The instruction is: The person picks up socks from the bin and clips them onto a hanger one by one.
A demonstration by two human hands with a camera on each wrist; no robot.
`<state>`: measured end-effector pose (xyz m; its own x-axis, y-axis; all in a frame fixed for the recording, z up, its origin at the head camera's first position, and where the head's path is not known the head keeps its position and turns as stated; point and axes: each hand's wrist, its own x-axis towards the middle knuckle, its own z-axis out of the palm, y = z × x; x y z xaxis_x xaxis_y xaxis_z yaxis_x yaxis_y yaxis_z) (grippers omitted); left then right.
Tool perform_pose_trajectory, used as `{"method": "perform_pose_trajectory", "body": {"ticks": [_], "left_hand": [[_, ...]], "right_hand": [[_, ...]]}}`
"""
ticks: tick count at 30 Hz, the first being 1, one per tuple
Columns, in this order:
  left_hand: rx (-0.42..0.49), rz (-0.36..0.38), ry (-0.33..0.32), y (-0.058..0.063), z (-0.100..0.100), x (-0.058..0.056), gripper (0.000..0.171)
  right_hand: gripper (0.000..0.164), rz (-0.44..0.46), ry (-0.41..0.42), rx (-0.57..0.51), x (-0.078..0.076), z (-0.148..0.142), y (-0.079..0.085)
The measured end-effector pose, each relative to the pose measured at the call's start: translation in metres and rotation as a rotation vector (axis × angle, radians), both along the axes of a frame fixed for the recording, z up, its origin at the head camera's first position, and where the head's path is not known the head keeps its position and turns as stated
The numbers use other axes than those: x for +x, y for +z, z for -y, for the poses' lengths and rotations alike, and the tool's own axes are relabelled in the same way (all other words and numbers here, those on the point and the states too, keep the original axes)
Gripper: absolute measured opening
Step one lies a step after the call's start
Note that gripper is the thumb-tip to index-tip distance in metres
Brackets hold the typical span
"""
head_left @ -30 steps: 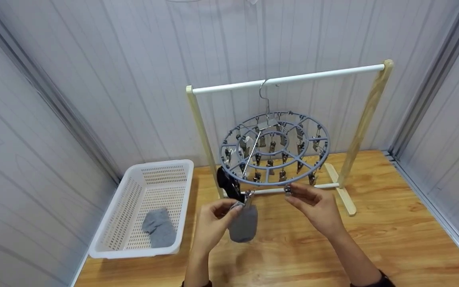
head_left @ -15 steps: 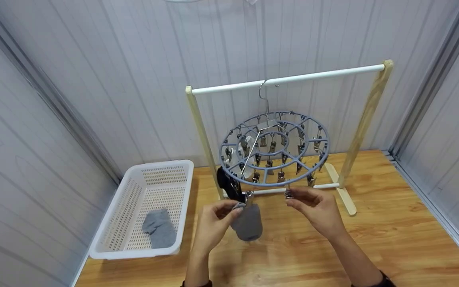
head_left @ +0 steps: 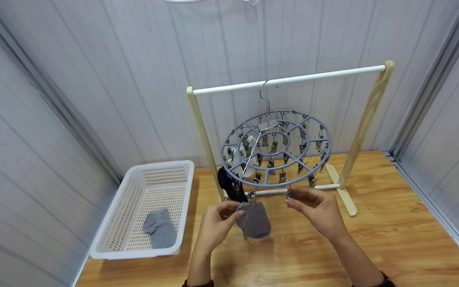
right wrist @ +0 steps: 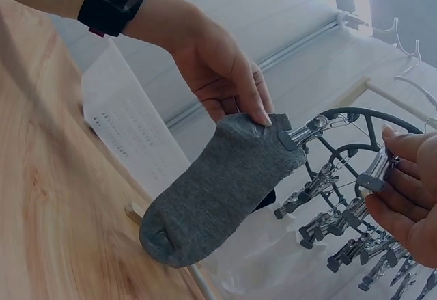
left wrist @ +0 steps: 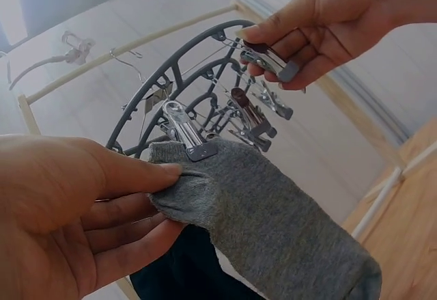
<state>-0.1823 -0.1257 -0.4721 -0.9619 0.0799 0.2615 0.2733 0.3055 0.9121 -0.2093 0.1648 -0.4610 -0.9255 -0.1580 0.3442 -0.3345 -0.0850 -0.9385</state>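
My left hand [head_left: 215, 225] pinches the cuff of a grey ankle sock [head_left: 257, 223] between thumb and fingers. One metal clip [left wrist: 184, 132] bites the cuff beside my thumb, and the sock hangs tilted with its toe toward the lower right in the left wrist view. To the right, my right hand [head_left: 318, 209] holds another metal clip [left wrist: 272, 62] between thumb and fingers, a short way from the sock. Both clips hang from a round blue-grey drying hanger [head_left: 267, 184]. In the head view, a black sock [head_left: 229, 185] hangs just behind my left hand.
The hanger hooks over the white bar [head_left: 325, 75] of a wooden-sided rack [head_left: 367, 119]. Several other clips dangle under its rings, and a white item [head_left: 248, 167] hangs at its left. A white basket [head_left: 134, 254] on the left holds another grey sock [head_left: 161, 231].
The grey sock has swung to the right, its toe end now farther right and slightly higher. My left hand has shifted slightly right. My right hand has lowered its clip a little.
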Motion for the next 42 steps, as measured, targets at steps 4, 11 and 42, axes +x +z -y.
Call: {"method": "perform_pose_trajectory", "body": {"ticks": [4, 11, 42], "left_hand": [[-0.021, -0.003, -0.022, -0.003, 0.0, -0.001, 0.007], [-0.037, 0.011, -0.038, -0.006, 0.001, -0.001, 0.008], [-0.153, 0.01, 0.113, 0.016, 0.064, 0.017, 0.023]], "right_hand": [[0.03, 0.005, 0.013, -0.013, 0.0, -0.001, 0.0], [0.028, -0.008, 0.004, 0.009, 0.0, -0.001, 0.004], [0.032, 0.041, -0.023, -0.012, -0.004, -0.006, 0.003]]}}
